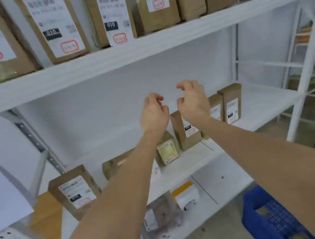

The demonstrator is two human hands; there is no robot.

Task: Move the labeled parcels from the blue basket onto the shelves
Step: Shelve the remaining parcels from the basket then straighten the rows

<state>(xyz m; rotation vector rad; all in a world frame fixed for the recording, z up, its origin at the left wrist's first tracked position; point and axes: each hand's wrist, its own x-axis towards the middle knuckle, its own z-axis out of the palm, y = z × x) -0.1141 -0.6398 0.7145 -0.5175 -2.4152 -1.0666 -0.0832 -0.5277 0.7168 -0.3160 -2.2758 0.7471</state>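
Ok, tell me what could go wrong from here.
The left hand and right hand are empty, with the arms crossing over upright parcels on the middle shelf; dropping the arms carelessly could topple them. The leaning parcel on the top shelf might tip if bumped.

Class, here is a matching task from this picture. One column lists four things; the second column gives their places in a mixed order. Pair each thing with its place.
Things
1. blue basket
2. orange-topped white box
3. long row of large parcels
4. left hand and right hand

Places
A. on the top shelf
B. raised before the middle shelf, holding nothing
C. in the picture's lower right corner
D. on the lowest shelf

Pairs: 1-C, 2-D, 3-A, 4-B
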